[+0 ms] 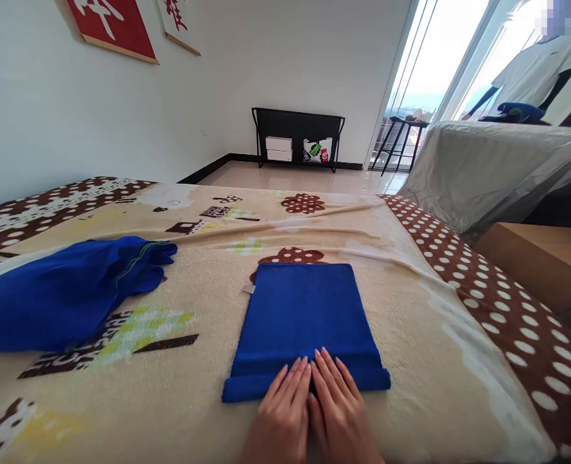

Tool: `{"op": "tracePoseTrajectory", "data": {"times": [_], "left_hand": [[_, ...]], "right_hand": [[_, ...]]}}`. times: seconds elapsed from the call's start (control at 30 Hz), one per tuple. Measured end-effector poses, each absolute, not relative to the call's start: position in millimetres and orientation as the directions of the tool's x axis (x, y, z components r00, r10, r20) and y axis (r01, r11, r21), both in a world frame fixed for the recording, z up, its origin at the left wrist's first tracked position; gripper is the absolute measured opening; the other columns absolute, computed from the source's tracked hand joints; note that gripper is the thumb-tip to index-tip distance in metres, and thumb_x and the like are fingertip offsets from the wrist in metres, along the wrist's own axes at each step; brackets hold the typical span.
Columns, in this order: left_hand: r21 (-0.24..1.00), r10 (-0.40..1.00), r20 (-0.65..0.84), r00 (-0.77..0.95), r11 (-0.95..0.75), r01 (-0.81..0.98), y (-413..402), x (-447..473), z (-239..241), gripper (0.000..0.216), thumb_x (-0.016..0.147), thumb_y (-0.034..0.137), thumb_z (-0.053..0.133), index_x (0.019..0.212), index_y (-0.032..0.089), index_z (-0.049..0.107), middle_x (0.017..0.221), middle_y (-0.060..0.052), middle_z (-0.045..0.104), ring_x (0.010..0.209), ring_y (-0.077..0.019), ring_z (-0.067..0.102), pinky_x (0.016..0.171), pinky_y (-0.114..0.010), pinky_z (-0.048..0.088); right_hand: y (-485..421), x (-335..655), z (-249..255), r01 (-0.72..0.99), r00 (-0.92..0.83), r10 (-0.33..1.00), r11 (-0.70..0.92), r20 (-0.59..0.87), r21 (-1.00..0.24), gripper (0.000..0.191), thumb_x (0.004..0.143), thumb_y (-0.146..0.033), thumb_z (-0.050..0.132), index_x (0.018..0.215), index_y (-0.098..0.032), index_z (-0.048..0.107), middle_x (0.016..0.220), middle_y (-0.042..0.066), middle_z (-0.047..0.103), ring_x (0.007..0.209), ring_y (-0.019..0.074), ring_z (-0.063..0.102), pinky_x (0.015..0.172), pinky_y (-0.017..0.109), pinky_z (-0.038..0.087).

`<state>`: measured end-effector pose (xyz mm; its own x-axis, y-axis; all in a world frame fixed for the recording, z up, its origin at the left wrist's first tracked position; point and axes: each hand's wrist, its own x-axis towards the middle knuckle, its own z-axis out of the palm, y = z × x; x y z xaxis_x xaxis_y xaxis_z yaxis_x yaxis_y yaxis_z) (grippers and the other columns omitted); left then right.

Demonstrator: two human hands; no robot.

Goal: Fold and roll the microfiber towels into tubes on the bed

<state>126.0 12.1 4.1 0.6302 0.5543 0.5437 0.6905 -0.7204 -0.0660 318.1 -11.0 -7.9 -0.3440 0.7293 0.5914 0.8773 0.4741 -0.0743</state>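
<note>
A blue towel (309,316) with a small white label (249,289) at its left edge lies flat on a patterned blanket. Its near edge is rolled into a thick band. On that rolled edge rest my left hand (287,407) and my right hand (334,405), side by side near the middle. Both hands have their fingers stretched forward over the roll, touching it from above, and neither grips anything. A second blue cloth (73,290) lies crumpled to the left, with a greenish seam along one edge, apart from my hands.
The cream blanket (411,348) with brown dotted borders covers the bed-like surface under everything. A cardboard box (541,258) and a plastic-covered surface (498,161) stand at the right. Beyond them is another person (527,74). A black rack (298,129) stands by the far wall.
</note>
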Motion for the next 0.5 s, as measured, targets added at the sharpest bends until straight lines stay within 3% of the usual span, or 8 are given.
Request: {"op": "tracePoseTrajectory", "data": {"times": [0.07, 0.13, 0.3, 0.37, 0.5], "left_hand": [[-0.042, 0.637, 0.524, 0.566, -0.644, 0.764, 20, 122, 2, 0.048, 0.095, 0.022, 0.047, 0.142, 0.015, 0.051, 0.14, -0.007, 0.06, 0.129, -0.0156, 0.055, 0.107, -0.029, 0.042], [-0.028, 0.733, 0.497, 0.465, -0.522, 0.853, 25, 99, -2, 0.05, 0.096, 0.031, 0.051, 0.145, 0.022, 0.048, 0.143, -0.005, 0.057, 0.131, -0.0189, 0.053, 0.111, -0.036, 0.039], [-0.025, 0.791, 0.533, 0.299, -0.339, 0.941, 20, 57, -3, 0.054, 0.096, 0.025, 0.047, 0.15, 0.027, 0.041, 0.142, -0.006, 0.058, 0.133, -0.0273, 0.052, 0.12, -0.058, 0.006], [-0.055, 0.731, 0.573, 0.372, -0.418, 0.907, 17, 73, 2, 0.056, 0.094, 0.017, 0.046, 0.149, 0.023, 0.041, 0.14, -0.008, 0.059, 0.132, -0.0254, 0.053, 0.121, -0.054, 0.007], [-0.111, 0.573, 0.481, 0.664, -0.711, 0.694, 20, 123, 11, 0.058, 0.091, 0.011, 0.041, 0.148, 0.014, 0.042, 0.145, -0.007, 0.055, 0.135, -0.0151, 0.05, 0.114, -0.03, 0.032]], "right_hand": [[-4, 326, -11, 0.924, -0.277, 0.791, 0.376, 0.545, -0.076, 0.048, 0.098, -0.027, 0.046, 0.145, -0.016, 0.047, 0.145, 0.007, 0.052, 0.133, 0.0225, 0.052, 0.107, 0.039, 0.045], [-3, 355, -16, 0.962, -0.21, 0.832, 0.271, 0.513, -0.045, 0.05, 0.1, -0.034, 0.045, 0.147, -0.016, 0.045, 0.146, 0.008, 0.052, 0.133, 0.024, 0.052, 0.107, 0.043, 0.043], [-16, 402, -18, 0.988, -0.121, 0.813, 0.152, 0.569, -0.007, 0.057, 0.101, -0.039, 0.042, 0.153, -0.016, 0.036, 0.147, 0.012, 0.05, 0.134, 0.0306, 0.05, 0.111, 0.053, 0.033], [-18, 382, -11, 0.977, -0.135, 0.779, 0.209, 0.613, -0.05, 0.055, 0.099, -0.03, 0.046, 0.152, -0.016, 0.038, 0.146, 0.012, 0.051, 0.133, 0.0294, 0.051, 0.112, 0.05, 0.034], [-12, 326, 2, 0.827, -0.396, 0.707, 0.552, 0.586, -0.108, 0.052, 0.096, -0.018, 0.046, 0.148, -0.019, 0.044, 0.136, 0.005, 0.061, 0.127, 0.0176, 0.058, 0.107, 0.034, 0.043]]}}
